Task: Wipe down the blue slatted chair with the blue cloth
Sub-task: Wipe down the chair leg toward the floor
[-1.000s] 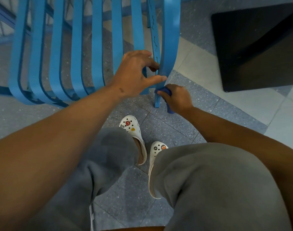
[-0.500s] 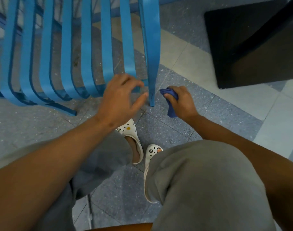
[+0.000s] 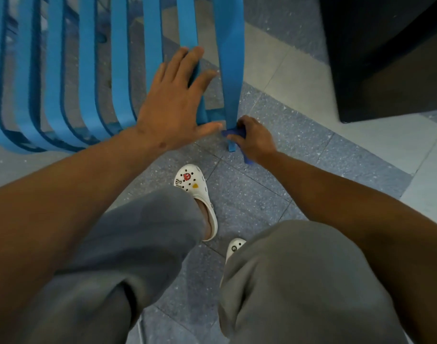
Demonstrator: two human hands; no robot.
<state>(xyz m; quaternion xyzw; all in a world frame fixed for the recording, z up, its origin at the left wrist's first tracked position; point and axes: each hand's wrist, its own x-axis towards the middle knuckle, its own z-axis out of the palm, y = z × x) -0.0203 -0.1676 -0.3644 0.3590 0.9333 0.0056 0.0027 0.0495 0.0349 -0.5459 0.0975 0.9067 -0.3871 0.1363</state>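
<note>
Blue slatted metal chair stands on the speckled grey tiled floor, filling the upper left, with a dark black block well apart to its right. Left hand lies flat with fingers straight and spread on a slat. Right hand grips a bunched dark-blue cloth against the chair's outermost leg, near the floor.

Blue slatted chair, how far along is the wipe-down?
Nothing shows which slats are already clean. In hand: the right hand grips the dark blue cloth against the bottom of the blue slatted metal chair's front leg, while the left hand rests open on a slat. Whether other slats remain, I cannot tell.
</note>
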